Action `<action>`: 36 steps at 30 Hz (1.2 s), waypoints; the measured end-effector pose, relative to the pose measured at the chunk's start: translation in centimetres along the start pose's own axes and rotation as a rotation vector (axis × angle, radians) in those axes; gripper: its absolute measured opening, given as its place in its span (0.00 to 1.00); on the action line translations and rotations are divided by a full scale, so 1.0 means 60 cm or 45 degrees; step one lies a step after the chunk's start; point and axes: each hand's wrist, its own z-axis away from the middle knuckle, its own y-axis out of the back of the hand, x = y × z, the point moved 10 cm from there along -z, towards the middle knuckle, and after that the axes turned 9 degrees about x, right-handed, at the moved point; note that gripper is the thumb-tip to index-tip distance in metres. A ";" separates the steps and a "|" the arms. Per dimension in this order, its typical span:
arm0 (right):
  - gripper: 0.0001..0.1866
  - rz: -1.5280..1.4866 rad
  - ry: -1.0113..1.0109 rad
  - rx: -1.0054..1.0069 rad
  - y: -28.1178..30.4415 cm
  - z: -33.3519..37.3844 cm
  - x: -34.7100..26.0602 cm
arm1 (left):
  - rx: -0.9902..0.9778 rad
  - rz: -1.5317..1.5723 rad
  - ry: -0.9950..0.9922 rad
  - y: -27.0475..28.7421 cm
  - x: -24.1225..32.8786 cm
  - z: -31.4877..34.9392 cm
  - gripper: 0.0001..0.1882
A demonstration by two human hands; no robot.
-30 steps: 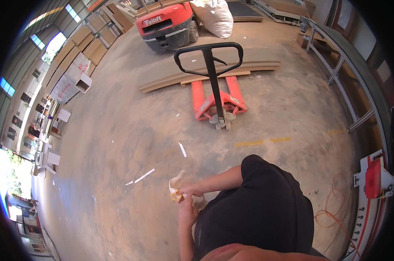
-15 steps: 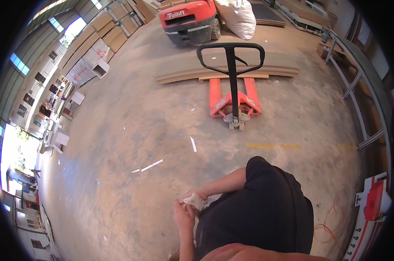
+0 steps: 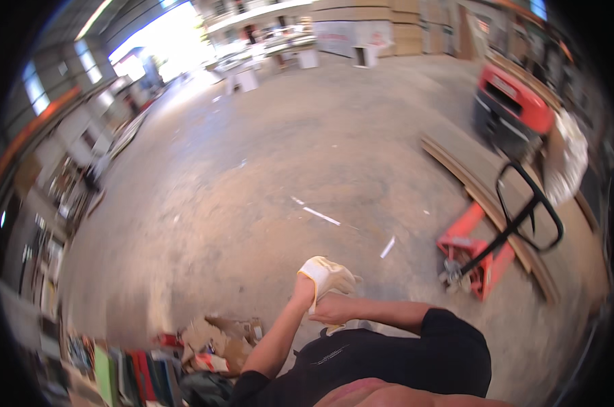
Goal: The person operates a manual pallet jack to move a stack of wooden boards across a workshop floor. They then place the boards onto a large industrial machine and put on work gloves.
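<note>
My left hand (image 3: 335, 277) wears a white work glove (image 3: 317, 266) with a yellow-edged cuff. Its fingers point to the right, stretched out and somewhat blurred, with nothing seen in them. My bare right hand (image 3: 331, 309) lies just under the gloved palm, its fingers closed at the glove's cuff by the left wrist. A small pale, yellowish piece shows below the right hand, against my dark shirt; I cannot tell what it is.
A red pallet jack (image 3: 480, 261) with a black handle stands right, by stacked boards (image 3: 483, 183). Behind it are a red forklift (image 3: 514, 98) and a white sack (image 3: 566, 159). Torn cardboard (image 3: 215, 342) and upright coloured panels (image 3: 134, 373) lie lower left. White strips (image 3: 320, 216) litter the floor.
My view has swung left, so the pallet jack and forklift now sit at the right. The white glove, earlier bunched between my hands, is now on my left hand.
</note>
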 end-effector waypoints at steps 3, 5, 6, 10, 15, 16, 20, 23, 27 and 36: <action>0.22 0.038 0.029 -0.210 -0.041 -0.002 0.014 | -0.083 -0.525 0.103 0.002 -0.042 0.021 0.19; 0.21 0.004 0.043 -0.212 -0.064 -0.014 0.005 | -0.028 0.020 0.387 0.009 -0.087 0.041 0.21; 0.21 0.016 0.023 -0.282 -0.087 -0.018 0.001 | -0.018 0.295 0.507 0.007 -0.106 0.052 0.22; 0.20 0.062 0.270 -0.472 -0.146 -0.032 -0.050 | 0.142 1.002 0.533 0.020 -0.129 0.060 0.24; 0.17 -0.350 0.310 -0.543 -0.155 -0.057 -0.081 | 0.525 0.834 0.258 0.110 -0.127 0.055 0.29; 0.17 -0.381 0.308 -0.560 -0.157 -0.060 -0.084 | 0.499 0.731 0.173 0.112 -0.117 0.055 0.30; 0.15 -0.487 0.488 -0.539 -0.160 -0.080 -0.115 | 0.598 0.551 0.017 0.150 -0.113 0.079 0.28; 0.14 -0.306 0.291 -0.681 -0.183 -0.090 -0.079 | 0.403 0.837 0.334 0.132 -0.159 0.118 0.25; 0.11 -0.969 -0.345 0.087 -0.074 -0.133 0.030 | 0.456 1.073 0.447 0.131 -0.178 0.197 0.25; 0.15 -1.474 -0.643 0.622 0.021 -0.121 0.103 | 0.767 1.223 0.110 0.160 -0.104 0.233 0.05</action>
